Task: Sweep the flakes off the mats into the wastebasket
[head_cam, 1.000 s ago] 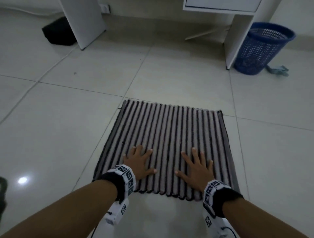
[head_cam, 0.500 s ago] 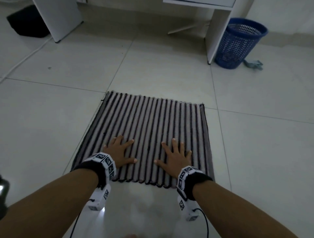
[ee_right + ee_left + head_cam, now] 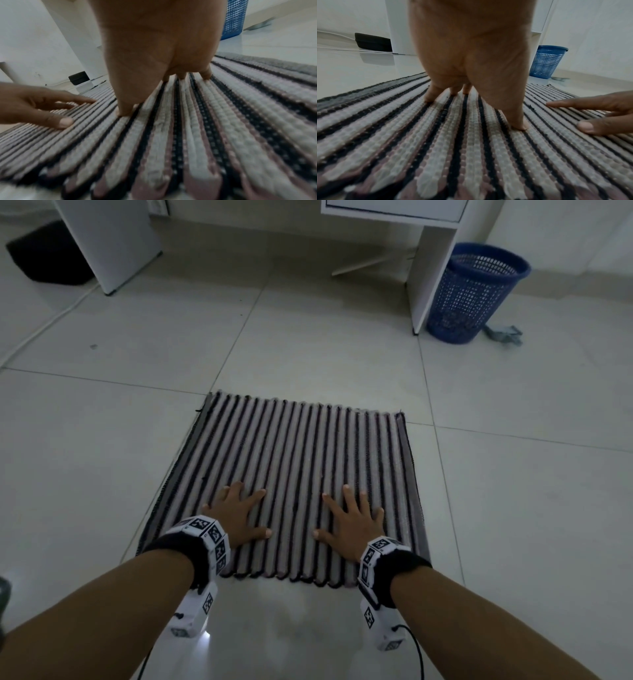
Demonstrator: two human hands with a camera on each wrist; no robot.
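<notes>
Two hands lie flat on one striped mat (image 3: 301, 474) in the head view. The left hand (image 3: 236, 515) and the right hand (image 3: 352, 520) press near the mat's close edge, a little apart, with fingers spread wide and holding nothing. The mat rests on the tiled floor (image 3: 102, 467). The blue wastebasket (image 3: 474, 292) stands far off at the back right, beside a white desk leg (image 3: 430, 275). A grey rag (image 3: 503, 333) lies next to it. No flakes can be seen on the mat from up here; they may be too small to tell.

From the left wrist view, the left fingers (image 3: 518, 121) touch the ribbed stripes with their tips. The right hand's fingers (image 3: 585, 126) lie on the mat off to the side. The wastebasket (image 3: 546, 62) shows beyond the mat's far edge.

From the right wrist view, the right fingers (image 3: 125, 109) press down on the stripes too, and the left hand (image 3: 34, 105) rests flat close by.

It looks like a sweeping stroke is in hand, or the last smoothing of the mat. Next, the hands would likely push forward along the stripes toward the far edge. Any flakes would then need to be gathered and carried, since the wastebasket is well apart from the mat.
</notes>
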